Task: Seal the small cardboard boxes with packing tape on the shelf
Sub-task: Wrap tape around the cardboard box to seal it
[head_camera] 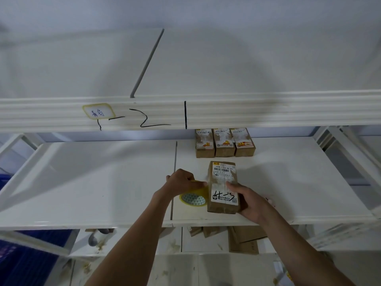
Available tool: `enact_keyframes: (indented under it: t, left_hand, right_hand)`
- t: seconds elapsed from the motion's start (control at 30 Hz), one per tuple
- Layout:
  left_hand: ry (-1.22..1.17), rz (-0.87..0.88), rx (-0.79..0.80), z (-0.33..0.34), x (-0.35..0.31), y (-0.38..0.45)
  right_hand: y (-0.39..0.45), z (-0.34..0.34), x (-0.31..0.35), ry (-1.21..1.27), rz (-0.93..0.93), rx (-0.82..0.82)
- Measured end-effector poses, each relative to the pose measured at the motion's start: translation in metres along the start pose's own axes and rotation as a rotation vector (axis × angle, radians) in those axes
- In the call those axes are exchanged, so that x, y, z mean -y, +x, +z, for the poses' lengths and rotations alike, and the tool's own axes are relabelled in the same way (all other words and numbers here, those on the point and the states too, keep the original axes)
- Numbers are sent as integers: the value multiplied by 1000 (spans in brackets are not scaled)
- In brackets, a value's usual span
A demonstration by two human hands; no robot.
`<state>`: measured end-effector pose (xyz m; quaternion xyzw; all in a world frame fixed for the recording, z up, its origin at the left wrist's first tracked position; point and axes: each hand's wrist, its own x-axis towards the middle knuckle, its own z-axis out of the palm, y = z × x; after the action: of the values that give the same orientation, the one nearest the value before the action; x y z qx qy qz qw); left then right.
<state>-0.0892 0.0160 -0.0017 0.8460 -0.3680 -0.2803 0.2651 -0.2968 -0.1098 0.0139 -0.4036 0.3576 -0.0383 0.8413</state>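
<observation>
A small cardboard box (223,178) with a white shipping label lies on the white shelf (103,172), near its front edge. My right hand (247,200) holds the box from its right side, thumb lying across the label. My left hand (183,181) grips a roll of yellowish packing tape (194,198) just left of the box, its fingers reaching the box's left edge. The roll stands partly under my left hand, its patterned core showing.
Three more small labelled boxes (224,143) stand side by side at the back of the shelf. An upper shelf beam (247,112) with handwritten marks hangs overhead. Flattened cardboard (245,239) lies on the lower shelf. Blue crates (24,259) sit at lower left.
</observation>
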Motion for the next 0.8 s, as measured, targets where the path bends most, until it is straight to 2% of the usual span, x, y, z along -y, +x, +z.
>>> enact_keyframes:
  t: [0.13,0.3,0.47,0.67,0.8]
  left_hand:
    - [136,12,-24,0,-3,3]
    - [213,17,-56,1,-8,6]
    - [325,48,-84,0,-12,7]
    - [415,80,-80,6,-23,8]
    - [397,81,-43,8,-24,10]
  right_hand:
    - [1,1,1,16,-1,37]
    - [8,-4,3,16,28,-5]
    - [18,-11,1,-185,14,-128]
    - [27,12,1,-521,26,-226]
    - [32,16,-3,-557,-1,-268]
